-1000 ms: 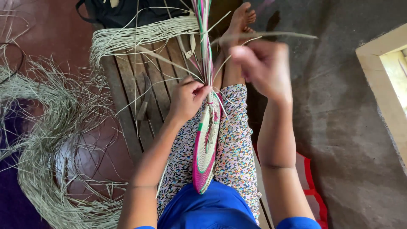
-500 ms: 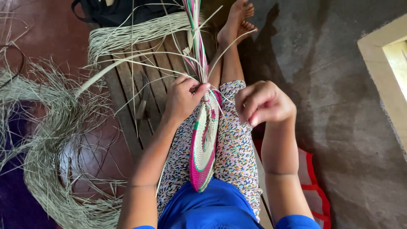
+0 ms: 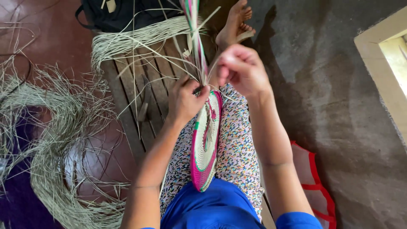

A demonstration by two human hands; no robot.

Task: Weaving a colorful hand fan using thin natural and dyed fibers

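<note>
A round woven disc (image 3: 204,144), cream with pink and green rings, stands on edge on my lap. My left hand (image 3: 185,101) pinches its upper rim where a bundle of pink, green and cream strands (image 3: 195,29) rises from it. My right hand (image 3: 242,68) is closed around thin cream strands just right of that bundle, above the disc. My legs in patterned fabric (image 3: 237,148) stretch forward, with a bare foot (image 3: 235,21) at the far end.
A low wooden slatted bench (image 3: 140,93) lies to the left with a bundle of dry fibre (image 3: 131,38) across it. Loose grass fibre (image 3: 46,140) curls over the red floor at left. A black bag (image 3: 123,12) sits at the top. Grey concrete floor (image 3: 339,106) lies to the right.
My right hand dropped from high by the strands to beside the disc, then rose again toward the bundle. My left hand stayed pinched on the disc's rim.
</note>
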